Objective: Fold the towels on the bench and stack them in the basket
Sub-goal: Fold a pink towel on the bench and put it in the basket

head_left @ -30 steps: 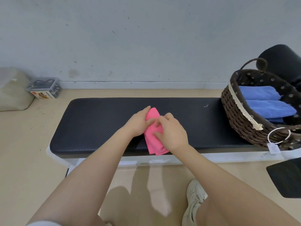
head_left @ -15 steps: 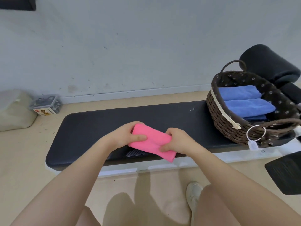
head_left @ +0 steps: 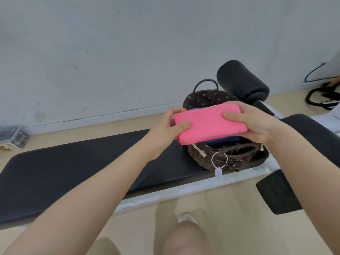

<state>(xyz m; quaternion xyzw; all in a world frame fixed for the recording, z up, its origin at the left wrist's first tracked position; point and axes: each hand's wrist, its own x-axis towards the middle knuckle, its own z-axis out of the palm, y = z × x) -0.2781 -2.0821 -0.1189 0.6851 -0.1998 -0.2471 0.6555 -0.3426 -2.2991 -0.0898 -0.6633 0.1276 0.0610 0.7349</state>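
Pink and folded to a soft block, the towel (head_left: 209, 124) hangs above the wicker basket (head_left: 206, 157) at the bench's (head_left: 73, 168) three o'clock end, the left hand (head_left: 169, 129) pinching its nine o'clock edge, the right hand (head_left: 252, 122) clamping the three o'clock edge; light, limp cloth likely needs both ends held to keep the fold

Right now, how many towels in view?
2 for sure: pink towel held in both hands above the basket; a blue towel edge inside, beneath it. More may be hidden.
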